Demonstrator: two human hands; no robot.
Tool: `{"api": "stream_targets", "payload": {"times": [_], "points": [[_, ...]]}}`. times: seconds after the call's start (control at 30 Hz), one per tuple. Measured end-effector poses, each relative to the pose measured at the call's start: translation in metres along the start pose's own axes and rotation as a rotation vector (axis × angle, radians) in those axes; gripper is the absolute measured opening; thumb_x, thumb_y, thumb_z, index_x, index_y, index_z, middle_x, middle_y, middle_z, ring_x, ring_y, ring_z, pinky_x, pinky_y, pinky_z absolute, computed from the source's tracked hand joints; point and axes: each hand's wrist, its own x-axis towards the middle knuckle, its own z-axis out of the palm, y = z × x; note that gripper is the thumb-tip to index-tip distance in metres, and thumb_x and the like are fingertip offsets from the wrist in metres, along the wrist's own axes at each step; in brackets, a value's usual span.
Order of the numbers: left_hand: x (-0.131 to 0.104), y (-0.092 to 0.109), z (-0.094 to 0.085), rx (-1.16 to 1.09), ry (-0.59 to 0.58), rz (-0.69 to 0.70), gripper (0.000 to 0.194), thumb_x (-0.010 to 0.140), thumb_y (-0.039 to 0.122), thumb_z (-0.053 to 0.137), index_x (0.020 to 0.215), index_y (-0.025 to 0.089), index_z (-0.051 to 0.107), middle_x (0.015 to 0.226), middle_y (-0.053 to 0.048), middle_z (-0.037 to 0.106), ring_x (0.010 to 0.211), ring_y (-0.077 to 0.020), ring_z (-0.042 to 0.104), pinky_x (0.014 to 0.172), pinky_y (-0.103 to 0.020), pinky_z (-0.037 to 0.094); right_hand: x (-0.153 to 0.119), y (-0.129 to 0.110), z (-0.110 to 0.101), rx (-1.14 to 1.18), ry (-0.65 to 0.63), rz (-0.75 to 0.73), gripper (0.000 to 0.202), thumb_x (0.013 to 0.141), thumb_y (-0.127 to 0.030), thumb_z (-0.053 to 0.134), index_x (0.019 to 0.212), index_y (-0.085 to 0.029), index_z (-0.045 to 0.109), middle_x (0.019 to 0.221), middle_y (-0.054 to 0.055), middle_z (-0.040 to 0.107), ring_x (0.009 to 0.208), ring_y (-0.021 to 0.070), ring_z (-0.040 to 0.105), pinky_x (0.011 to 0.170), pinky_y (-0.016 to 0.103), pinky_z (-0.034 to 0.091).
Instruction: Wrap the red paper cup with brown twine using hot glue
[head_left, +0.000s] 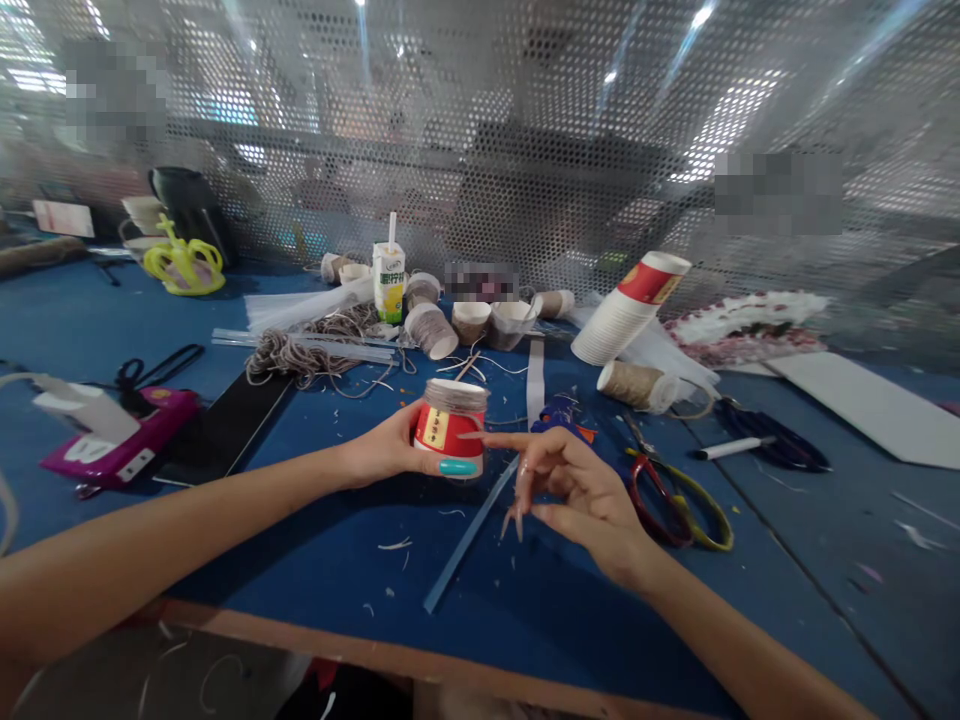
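Note:
A red paper cup [465, 428] with a yellow label has grey cord wound around its upper part. My left hand [397, 445] is wrapped round the cup from the left, its thumb with a turquoise nail lying across the front. On the right, my right hand [574, 490] has its index finger stretched towards the cup, the nail at the red side. Its other fingers are bent and apart, with nothing seen between them. A clear glue stick [469, 540] lies on the table below the cup.
Scissors [675, 505] and a blue glue gun [562, 412] lie at the right. Behind stand stacked cups [626, 310], a drink carton [389, 285] and several cord-wrapped cups. Tangled cord [300, 355] and a purple power strip [124, 435] are at the left.

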Motion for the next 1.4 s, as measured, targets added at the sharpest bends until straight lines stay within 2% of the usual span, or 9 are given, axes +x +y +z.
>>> {"api": "stream_targets", "payload": {"times": [0.13,0.37,0.6,0.77,0.93,1.0,1.1,1.23,1.4], "points": [[-0.001,0.003,0.000,0.018,-0.005,-0.036,0.067,0.049,0.016,0.088,0.109,0.015,0.059,0.105,-0.010,0.071,0.095,-0.0232,0.067,0.091,-0.041,0.048,-0.001,0.000,0.004,0.001,-0.040,0.044,0.026,0.070,-0.002,0.053,0.088,-0.022,0.052,0.127,0.010,0.063,0.061,0.0095,0.059,0.061,0.031,0.055],[-0.003,0.006,0.001,0.024,-0.051,-0.037,0.064,0.052,0.016,0.087,0.111,0.014,0.061,0.101,-0.010,0.072,0.091,-0.0223,0.067,0.091,-0.040,0.048,-0.001,0.000,0.003,0.028,0.060,0.038,0.025,0.066,-0.001,0.054,0.082,-0.021,0.054,0.124,0.009,0.066,0.056,0.0087,0.058,0.055,0.029,0.054],[-0.002,0.006,-0.001,0.015,-0.084,-0.035,0.065,0.052,0.020,0.088,0.111,0.014,0.062,0.103,-0.010,0.072,0.093,-0.0234,0.067,0.089,-0.039,0.049,0.003,0.002,-0.002,0.070,0.181,0.037,0.024,0.062,-0.001,0.054,0.076,-0.020,0.057,0.094,0.005,0.074,0.054,0.0110,0.060,0.054,0.029,0.056],[-0.002,0.005,-0.005,-0.005,-0.088,-0.030,0.065,0.051,0.023,0.088,0.111,0.014,0.063,0.106,-0.012,0.071,0.095,-0.0245,0.066,0.089,-0.039,0.048,0.007,0.002,-0.004,0.138,0.223,0.052,0.021,0.061,-0.003,0.057,0.073,-0.020,0.058,0.087,0.003,0.073,0.050,0.0105,0.059,0.053,0.028,0.055],[-0.002,0.004,-0.004,-0.015,-0.091,-0.028,0.063,0.052,0.025,0.088,0.109,0.013,0.064,0.104,-0.012,0.071,0.094,-0.0244,0.066,0.089,-0.039,0.048,0.005,0.004,-0.005,0.084,0.277,0.031,0.022,0.061,-0.001,0.057,0.070,-0.021,0.060,0.066,0.001,0.069,0.063,0.0161,0.065,0.053,0.025,0.054],[-0.001,0.003,-0.004,-0.014,-0.101,-0.025,0.065,0.052,0.025,0.088,0.110,0.013,0.063,0.104,-0.012,0.071,0.094,-0.0249,0.067,0.089,-0.040,0.048,0.004,0.004,-0.005,0.091,0.258,0.034,0.022,0.061,-0.002,0.056,0.070,-0.020,0.060,0.072,0.001,0.071,0.060,0.0148,0.064,0.052,0.025,0.054],[-0.002,0.004,-0.003,-0.014,-0.110,-0.031,0.066,0.052,0.022,0.087,0.112,0.014,0.062,0.104,-0.011,0.072,0.093,-0.0242,0.067,0.091,-0.040,0.047,0.003,0.001,-0.001,0.130,0.148,0.075,0.023,0.060,-0.002,0.055,0.073,-0.020,0.060,0.092,0.004,0.074,0.053,0.0113,0.061,0.051,0.027,0.055],[-0.003,0.006,-0.001,-0.021,-0.121,-0.034,0.061,0.053,0.019,0.086,0.110,0.014,0.063,0.101,-0.010,0.073,0.091,-0.0222,0.067,0.091,-0.039,0.048,0.003,0.000,0.003,0.140,0.080,0.098,0.025,0.060,-0.001,0.056,0.077,-0.020,0.060,0.113,0.006,0.071,0.054,0.0097,0.061,0.053,0.028,0.056],[-0.003,0.006,-0.001,-0.034,-0.111,-0.032,0.064,0.051,0.019,0.087,0.111,0.015,0.064,0.102,-0.010,0.073,0.091,-0.0223,0.067,0.088,-0.037,0.049,0.004,0.002,-0.001,0.162,0.149,0.080,0.025,0.058,-0.001,0.054,0.074,-0.020,0.060,0.103,0.005,0.073,0.051,0.0095,0.060,0.052,0.027,0.055]]}}
